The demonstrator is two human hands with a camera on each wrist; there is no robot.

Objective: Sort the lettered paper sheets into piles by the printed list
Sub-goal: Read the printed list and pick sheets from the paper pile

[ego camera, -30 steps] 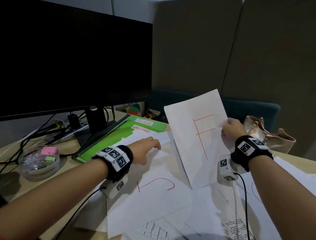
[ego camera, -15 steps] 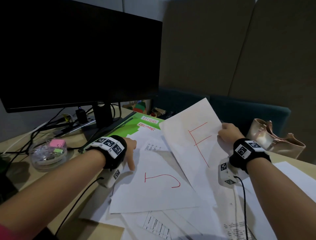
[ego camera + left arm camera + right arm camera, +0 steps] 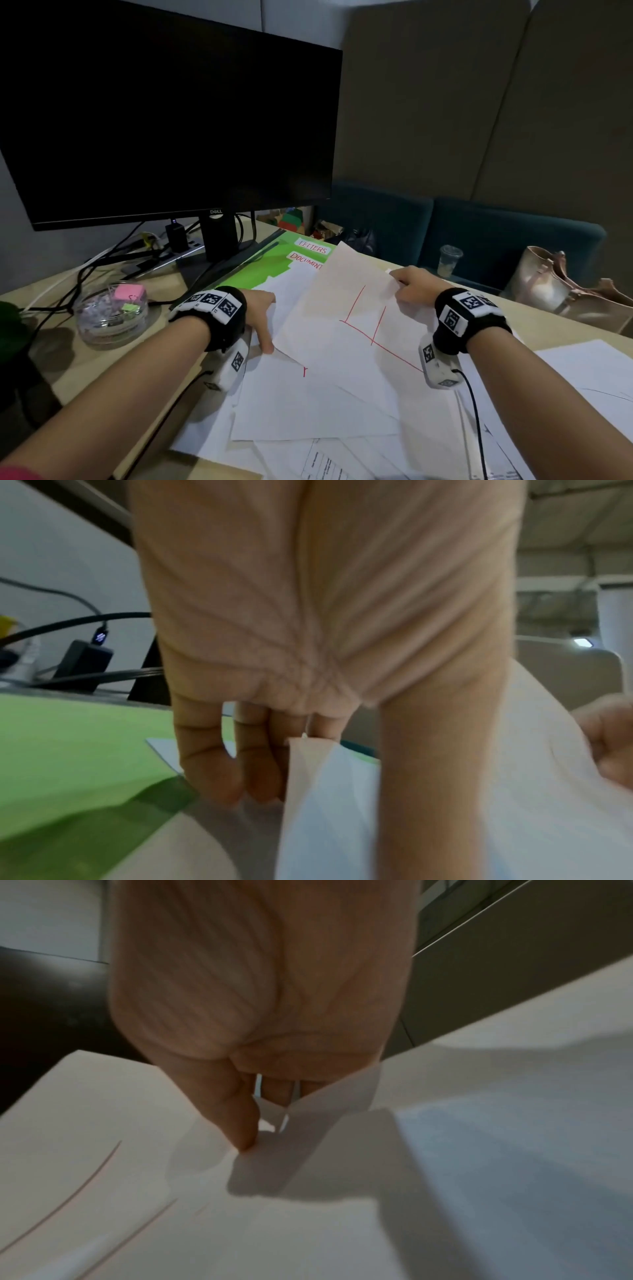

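Centre of frame: my right hand [image 3: 412, 286] pinches the upper right edge of the sheet with the red F [image 3: 346, 308], thumb on top. My left hand [image 3: 262, 317] pinches its lower left corner. Sheet lies low over the paper pile [image 3: 308, 407], below the green folder [image 3: 270, 263].
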